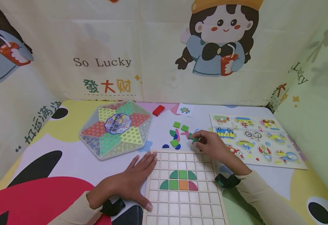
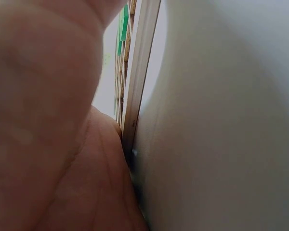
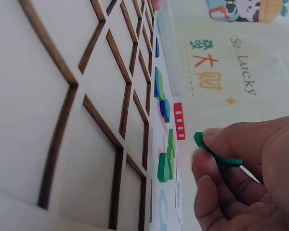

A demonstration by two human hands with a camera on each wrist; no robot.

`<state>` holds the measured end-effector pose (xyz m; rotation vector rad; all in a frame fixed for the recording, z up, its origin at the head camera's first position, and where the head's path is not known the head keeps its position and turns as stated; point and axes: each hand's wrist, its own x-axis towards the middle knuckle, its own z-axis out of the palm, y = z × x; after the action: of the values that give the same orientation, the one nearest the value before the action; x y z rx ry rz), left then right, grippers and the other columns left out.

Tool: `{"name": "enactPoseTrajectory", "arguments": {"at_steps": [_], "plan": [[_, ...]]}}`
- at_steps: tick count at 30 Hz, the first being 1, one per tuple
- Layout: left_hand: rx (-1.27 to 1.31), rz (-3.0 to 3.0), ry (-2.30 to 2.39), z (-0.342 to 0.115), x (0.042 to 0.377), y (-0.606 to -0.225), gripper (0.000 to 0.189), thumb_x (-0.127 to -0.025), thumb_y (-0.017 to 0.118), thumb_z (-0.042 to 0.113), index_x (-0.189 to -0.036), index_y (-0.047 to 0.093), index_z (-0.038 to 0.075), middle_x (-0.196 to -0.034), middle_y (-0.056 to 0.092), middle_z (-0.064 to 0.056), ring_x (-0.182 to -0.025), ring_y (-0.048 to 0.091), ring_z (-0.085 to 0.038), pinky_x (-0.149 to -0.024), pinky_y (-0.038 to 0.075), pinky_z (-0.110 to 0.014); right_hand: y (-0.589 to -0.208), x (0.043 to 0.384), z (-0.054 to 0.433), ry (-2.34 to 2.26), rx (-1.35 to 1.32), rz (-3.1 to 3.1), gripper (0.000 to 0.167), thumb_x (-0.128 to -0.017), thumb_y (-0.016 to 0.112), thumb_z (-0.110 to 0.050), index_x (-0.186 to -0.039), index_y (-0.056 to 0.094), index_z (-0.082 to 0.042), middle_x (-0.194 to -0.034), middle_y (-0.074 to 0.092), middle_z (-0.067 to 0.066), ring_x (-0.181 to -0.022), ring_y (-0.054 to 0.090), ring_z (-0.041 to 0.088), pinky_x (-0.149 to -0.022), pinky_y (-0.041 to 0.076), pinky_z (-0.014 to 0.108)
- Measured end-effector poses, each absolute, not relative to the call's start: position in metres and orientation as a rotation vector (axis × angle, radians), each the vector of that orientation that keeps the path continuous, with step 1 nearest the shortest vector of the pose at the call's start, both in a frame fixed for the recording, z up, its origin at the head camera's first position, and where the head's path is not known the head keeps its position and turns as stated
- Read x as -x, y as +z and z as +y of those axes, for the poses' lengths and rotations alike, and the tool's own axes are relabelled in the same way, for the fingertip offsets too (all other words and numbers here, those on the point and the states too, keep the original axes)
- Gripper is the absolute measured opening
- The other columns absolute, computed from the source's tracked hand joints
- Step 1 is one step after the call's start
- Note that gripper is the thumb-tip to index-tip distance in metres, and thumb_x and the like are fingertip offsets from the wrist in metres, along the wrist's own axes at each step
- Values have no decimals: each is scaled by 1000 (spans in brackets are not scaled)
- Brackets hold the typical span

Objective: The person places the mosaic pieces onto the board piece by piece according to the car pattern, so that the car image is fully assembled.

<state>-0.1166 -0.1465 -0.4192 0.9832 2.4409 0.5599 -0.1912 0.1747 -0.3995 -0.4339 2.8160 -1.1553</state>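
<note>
A white board (image 1: 182,197) with a wooden grid lies in front of me. In its cells sit several green pieces (image 1: 182,174), an orange square (image 1: 183,185) and a magenta quarter-circle (image 1: 193,186). My left hand (image 1: 133,178) rests along the board's left edge, fingers extended and thumb spread; the left wrist view shows mostly palm beside the frame. Beyond the board's far edge, my right hand (image 1: 213,146) pinches a green curved piece (image 3: 216,156) between thumb and fingers, above the table. Loose green squares (image 1: 174,143), blue half-circles (image 1: 166,146) and pink pieces (image 1: 177,134) lie nearby.
A hexagonal Chinese checkers set (image 1: 117,131) stands at the back left. At the back lie a red box (image 1: 158,110) and a small pattern card (image 1: 185,110). A vehicle puzzle board (image 1: 254,137) is on the right, partly behind my right forearm.
</note>
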Motion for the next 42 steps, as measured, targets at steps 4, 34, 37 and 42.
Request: {"name": "enactPoseTrajectory", "arguments": {"at_steps": [4, 34, 37, 42], "plan": [[-992, 2437, 573, -148, 116, -418, 130, -67, 70, 76, -157, 3, 9, -162, -12, -2, -145, -17, -21, -110, -8, -57, -399, 191, 176, -1202, 446, 2828, 19, -88, 70, -2, -106, 71, -4, -93, 66, 3, -75, 56, 20, -61, 49, 26], [-1000, 2431, 579, -147, 116, -417, 130, -68, 70, 75, -157, 4, 8, -163, -11, -3, -146, -16, -22, -110, -8, -58, -400, 151, 188, -1158, 754, 2502, 21, -87, 68, 1, -104, 74, -10, -93, 68, -5, -80, 62, 12, -74, 53, 26], [-997, 2429, 583, -147, 116, -417, 130, -68, 70, 75, -157, 4, 8, -163, -11, -3, -146, -16, -22, -110, -9, -58, -399, 147, 188, -1142, 728, 2499, 19, -87, 70, 0, -101, 74, -11, -92, 67, -4, -79, 61, 12, -73, 53, 26], [-990, 2423, 594, -147, 117, -416, 129, -68, 71, 73, -157, 4, 7, -163, -10, -3, -146, -16, -22, -110, -9, -58, -397, 139, 191, -1163, 736, 2491, 16, -87, 71, -3, -101, 73, -11, -92, 66, -4, -79, 59, 13, -72, 52, 25]]}}
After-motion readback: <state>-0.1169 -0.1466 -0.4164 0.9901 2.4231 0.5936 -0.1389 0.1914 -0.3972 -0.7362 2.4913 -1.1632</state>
